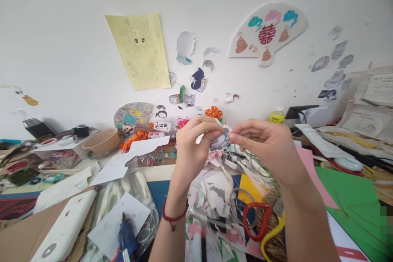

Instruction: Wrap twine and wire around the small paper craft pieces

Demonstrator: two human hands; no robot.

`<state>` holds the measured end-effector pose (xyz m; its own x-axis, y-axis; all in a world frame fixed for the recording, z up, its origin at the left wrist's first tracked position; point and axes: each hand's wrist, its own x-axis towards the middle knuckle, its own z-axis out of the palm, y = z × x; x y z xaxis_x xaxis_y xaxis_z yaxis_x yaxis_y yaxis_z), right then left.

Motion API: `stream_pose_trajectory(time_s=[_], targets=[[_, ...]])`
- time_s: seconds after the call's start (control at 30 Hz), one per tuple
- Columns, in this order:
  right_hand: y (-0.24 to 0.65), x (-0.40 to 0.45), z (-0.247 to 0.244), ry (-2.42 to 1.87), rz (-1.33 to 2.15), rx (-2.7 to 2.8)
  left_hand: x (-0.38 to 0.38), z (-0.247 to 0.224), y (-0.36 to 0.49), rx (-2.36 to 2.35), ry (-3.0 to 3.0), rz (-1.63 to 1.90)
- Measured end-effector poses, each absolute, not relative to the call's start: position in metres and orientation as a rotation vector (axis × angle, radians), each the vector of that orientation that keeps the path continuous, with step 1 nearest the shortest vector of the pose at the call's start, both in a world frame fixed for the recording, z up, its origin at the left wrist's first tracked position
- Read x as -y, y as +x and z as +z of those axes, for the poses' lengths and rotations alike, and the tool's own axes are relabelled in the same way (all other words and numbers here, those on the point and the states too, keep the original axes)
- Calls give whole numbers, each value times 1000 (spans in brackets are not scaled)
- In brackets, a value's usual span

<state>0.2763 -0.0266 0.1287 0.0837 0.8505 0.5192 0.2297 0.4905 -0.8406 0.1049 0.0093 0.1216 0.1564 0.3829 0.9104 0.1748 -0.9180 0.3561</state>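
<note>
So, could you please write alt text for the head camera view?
Left hand and right hand together pinch a small cartoon cutout above a cluttered craft table. Red-and-yellow scissors lie below; a yellow drawing hangs on the wall.

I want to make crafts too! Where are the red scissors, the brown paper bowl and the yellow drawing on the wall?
red scissors (256,221): head view, on the red handle loop.
brown paper bowl (101,142): head view, on its outer wall.
yellow drawing (139,51): head view, middle of the sheet.

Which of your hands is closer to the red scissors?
Right. The right hand is raised almost straight above the red scissors; the left hand is up and further off to their left.
</note>
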Motion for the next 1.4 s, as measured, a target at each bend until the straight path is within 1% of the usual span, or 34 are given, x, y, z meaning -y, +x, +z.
stream_pose_trajectory(time_s=[0.2, 0.7, 1.17, 1.4], targets=[[278, 26, 127, -1011, 672, 1428, -10, 121, 107, -542, 2280, 1871], [277, 31, 128, -971, 447, 1530, -14, 119, 108, -551, 2274, 1852], [282, 23, 126, -1033, 632, 1458, -13, 118, 109, -496, 2273, 1835], [282, 24, 126, -1028, 596, 1485, -12, 119, 110, -480, 2274, 1849]])
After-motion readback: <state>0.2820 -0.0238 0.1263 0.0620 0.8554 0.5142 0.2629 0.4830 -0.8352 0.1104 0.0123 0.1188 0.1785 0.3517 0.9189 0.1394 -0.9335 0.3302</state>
